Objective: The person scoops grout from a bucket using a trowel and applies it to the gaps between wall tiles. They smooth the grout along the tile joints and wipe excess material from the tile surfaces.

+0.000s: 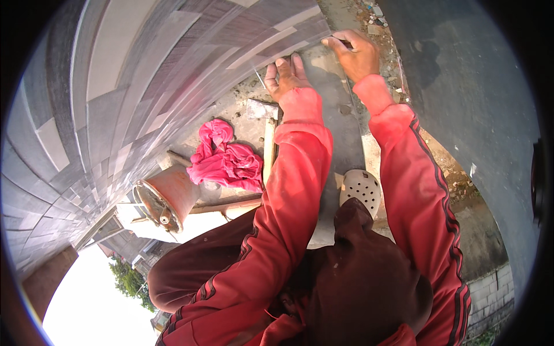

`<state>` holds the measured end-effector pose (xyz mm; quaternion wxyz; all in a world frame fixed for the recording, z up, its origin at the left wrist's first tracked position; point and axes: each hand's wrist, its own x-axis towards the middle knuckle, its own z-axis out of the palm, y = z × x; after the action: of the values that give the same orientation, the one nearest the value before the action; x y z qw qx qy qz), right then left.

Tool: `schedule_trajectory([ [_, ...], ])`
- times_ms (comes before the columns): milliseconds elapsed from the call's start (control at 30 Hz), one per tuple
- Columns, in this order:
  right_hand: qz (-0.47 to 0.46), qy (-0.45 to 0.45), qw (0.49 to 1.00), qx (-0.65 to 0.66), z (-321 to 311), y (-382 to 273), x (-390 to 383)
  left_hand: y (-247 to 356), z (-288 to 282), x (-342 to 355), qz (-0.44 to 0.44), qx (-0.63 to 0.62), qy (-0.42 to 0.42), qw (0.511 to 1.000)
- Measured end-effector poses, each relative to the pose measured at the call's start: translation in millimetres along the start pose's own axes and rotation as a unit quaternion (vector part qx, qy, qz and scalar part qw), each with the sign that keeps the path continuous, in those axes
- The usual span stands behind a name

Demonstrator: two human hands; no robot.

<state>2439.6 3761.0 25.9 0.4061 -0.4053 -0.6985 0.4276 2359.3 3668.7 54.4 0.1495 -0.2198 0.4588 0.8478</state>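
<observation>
A person in red striped sleeves and dark trousers worked with both bare hands at the foot of a wall faced in patterned tile (138, 52). The tiled wall filled the upper left of the view, its lower edge running up to the hands. Long, narrow rectangles of charcoal, mid-grey and pale grey covered it in staggered lengths, with fine, light lines crossing the darker areas and a faint reddish tint near the middle. The left hand (285, 76) was set at that lower edge, its fingers parted. The right hand (356, 56) reached the tile's far end, thumb and forefinger drawn narrowly together; whether they pinched anything could not be told. Just below the left hand lay a wooden-handled tool (269, 147) with a pale-smeared metal head, a crumpled pink cloth (228, 164) beside it. A tilted reddish bucket (183, 193), grimy inside, stood near the wall. A cream perforated clog (360, 189) showed between the forearms, and a plain dark wall (461, 86) rose at right.
</observation>
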Motion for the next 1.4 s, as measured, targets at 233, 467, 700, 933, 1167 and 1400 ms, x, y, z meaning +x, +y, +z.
schedule_trajectory([
  [233,0.009,0.011,1.000,-0.002,-7,-5,0,-4,2,-3,-0.003,0.018,0.004,1.000],
  [467,0.021,0.015,0.999,0.026,-7,-4,-3,-7,-3,-2,0.008,0.033,0.000,0.999],
  [700,-0.011,0.002,1.000,0.000,-6,-2,1,-4,-5,4,0.007,0.029,-0.025,0.999],
  [933,-0.009,-0.001,1.000,0.010,-6,-1,0,-7,-6,4,0.016,0.016,-0.022,0.999],
  [1167,0.005,0.006,0.999,0.038,-8,-6,-2,-8,-7,4,0.016,0.017,-0.016,1.000],
  [1400,0.004,0.021,0.999,0.040,-1,-7,-1,-4,-4,9,0.013,0.032,-0.008,0.999],
])
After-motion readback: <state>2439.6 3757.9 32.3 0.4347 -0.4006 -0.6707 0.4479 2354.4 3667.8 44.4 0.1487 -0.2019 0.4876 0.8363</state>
